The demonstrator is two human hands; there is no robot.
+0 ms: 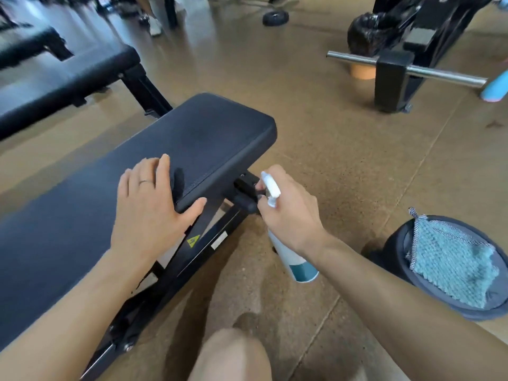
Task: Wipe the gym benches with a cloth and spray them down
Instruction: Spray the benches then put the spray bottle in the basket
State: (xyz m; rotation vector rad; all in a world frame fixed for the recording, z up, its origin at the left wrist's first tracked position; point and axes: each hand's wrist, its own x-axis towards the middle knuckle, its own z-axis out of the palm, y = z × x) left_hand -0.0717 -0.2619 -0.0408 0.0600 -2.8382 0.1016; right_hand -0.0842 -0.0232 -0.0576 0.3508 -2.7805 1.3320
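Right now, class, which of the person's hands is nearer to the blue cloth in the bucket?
Right. The right hand holds the spray bottle beside the bench, left of the blue cloth. The left hand rests on the bench pad, farther away.

No words or numbers can be read. A small yellow triangle warning sticker (193, 240) sits on the black bench frame (203, 250). Beside it is a white label (219, 241), too blurry to read.
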